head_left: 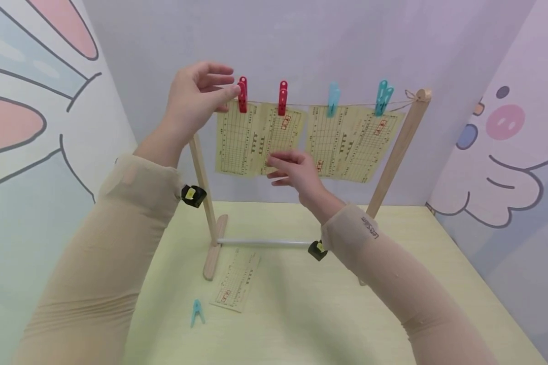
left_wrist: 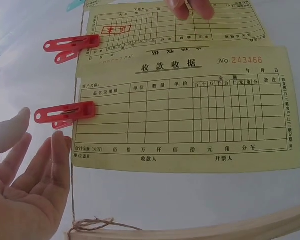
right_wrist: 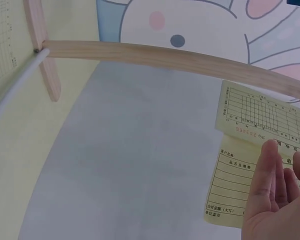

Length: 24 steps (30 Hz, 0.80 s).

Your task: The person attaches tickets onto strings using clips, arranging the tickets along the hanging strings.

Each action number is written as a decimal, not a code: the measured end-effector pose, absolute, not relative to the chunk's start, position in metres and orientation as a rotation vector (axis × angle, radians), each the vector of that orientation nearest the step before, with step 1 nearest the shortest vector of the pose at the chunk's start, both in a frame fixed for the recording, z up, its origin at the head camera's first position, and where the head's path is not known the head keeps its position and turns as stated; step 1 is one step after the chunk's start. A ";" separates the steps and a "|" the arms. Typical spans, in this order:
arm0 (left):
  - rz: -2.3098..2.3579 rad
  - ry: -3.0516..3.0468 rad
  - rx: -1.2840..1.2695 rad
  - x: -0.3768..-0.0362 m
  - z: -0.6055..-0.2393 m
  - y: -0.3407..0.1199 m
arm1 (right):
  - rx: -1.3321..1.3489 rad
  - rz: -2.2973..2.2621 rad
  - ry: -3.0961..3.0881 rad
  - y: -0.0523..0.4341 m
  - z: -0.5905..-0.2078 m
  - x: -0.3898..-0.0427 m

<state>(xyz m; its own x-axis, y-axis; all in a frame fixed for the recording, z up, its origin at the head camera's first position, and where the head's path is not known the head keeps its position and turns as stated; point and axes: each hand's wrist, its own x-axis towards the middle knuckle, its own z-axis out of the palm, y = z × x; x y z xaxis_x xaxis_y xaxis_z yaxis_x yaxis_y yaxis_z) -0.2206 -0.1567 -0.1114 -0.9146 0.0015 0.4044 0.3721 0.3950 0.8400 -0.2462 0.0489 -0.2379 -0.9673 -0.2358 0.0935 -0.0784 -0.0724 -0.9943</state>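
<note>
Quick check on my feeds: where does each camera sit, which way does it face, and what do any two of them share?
Head: on the head, facing forward and down at the wooden rack; both sleeved arms, left hand and right hand show.
Left wrist: beside the open left hand, facing the leftmost receipt and red pegs.
Right wrist: behind the right hand, facing the receipts and rack.
Shared: head and left wrist both show the leftmost receipt.

Count: 4 receipts hung on string (head_left: 319,105) – no. 1 (head_left: 237,139), no. 2 (head_left: 280,133), no. 3 (head_left: 329,139), no. 4 (head_left: 370,144); 1 more receipt on table (head_left: 235,280). Red pegs x2 (head_left: 242,94) (head_left: 282,97). Blue pegs x3: two on line (head_left: 333,99) (head_left: 383,97), one on table (head_left: 196,311). My hands: 2.
</note>
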 end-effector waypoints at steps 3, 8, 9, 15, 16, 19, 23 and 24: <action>-1.522 -2.286 -0.335 -0.217 -0.113 -0.158 | -0.348 -2.196 2.056 0.051 -0.242 -0.244; -1.514 -2.200 -0.364 -0.207 -0.118 -0.161 | -0.313 -2.179 2.060 0.055 -0.250 -0.240; -1.516 -2.180 -0.371 -0.204 -0.119 -0.162 | -0.313 -2.172 2.065 0.055 -0.252 -0.239; -1.514 -2.075 -0.427 -0.189 -0.129 -0.170 | -0.302 -2.158 2.092 0.058 -0.269 -0.234; -1.506 -2.065 -0.436 -0.186 -0.132 -0.171 | -0.302 -2.157 2.096 0.058 -0.272 -0.232; -1.482 -2.050 -0.457 -0.179 -0.138 -0.175 | -0.307 -2.158 2.099 0.058 -0.282 -0.230; -1.447 -2.081 -0.453 -0.169 -0.149 -0.180 | -0.290 -2.151 2.095 0.057 -0.296 -0.226; -1.429 -2.098 -0.445 -0.167 -0.152 -0.182 | -0.286 -2.145 2.097 0.057 -0.299 -0.226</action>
